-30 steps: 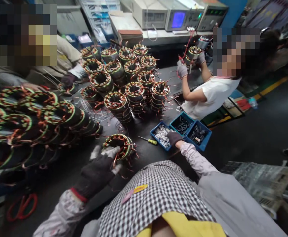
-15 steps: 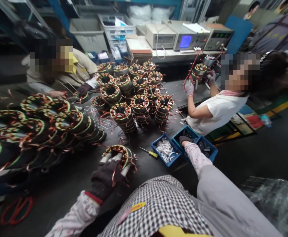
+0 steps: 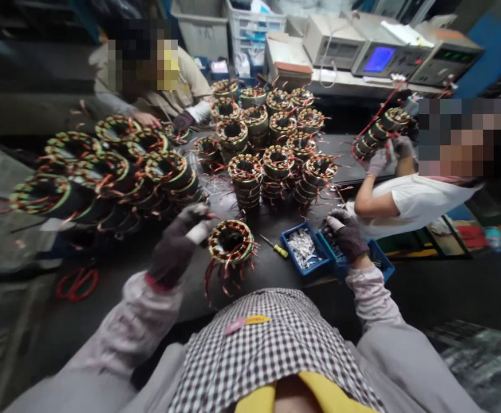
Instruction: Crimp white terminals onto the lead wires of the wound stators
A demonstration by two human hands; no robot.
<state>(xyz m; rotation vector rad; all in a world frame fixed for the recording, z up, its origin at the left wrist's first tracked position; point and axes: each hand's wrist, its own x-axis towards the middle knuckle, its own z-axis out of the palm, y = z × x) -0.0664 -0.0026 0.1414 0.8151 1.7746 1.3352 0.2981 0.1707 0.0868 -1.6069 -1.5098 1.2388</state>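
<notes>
A wound motor stator (image 3: 232,265) with copper wire ends stands on the dark table in front of me. My left hand (image 3: 181,238), in a dark glove with pale fingertips, is at its left rim with fingers pinched together; whether a wire end is between them I cannot make out. Over the blue bins on the right, my right hand (image 3: 347,232) is raised with its gloved fingers curled in. What it holds, if anything, is hidden. A blue bin of white slips (image 3: 302,249) lies left of that hand, beside a yellow-handled screwdriver (image 3: 280,250).
Stacked stators (image 3: 168,172) crowd the left, and more stators (image 3: 248,178) stand in the middle. Red-handled scissors (image 3: 77,284) lie at left. A co-worker (image 3: 147,74) works at far left, another (image 3: 414,195) at right. Test instruments (image 3: 379,57) stand behind.
My left hand has let go of the stator's top and moved to its left side. My right hand has risen out of the bin. The view has shifted left.
</notes>
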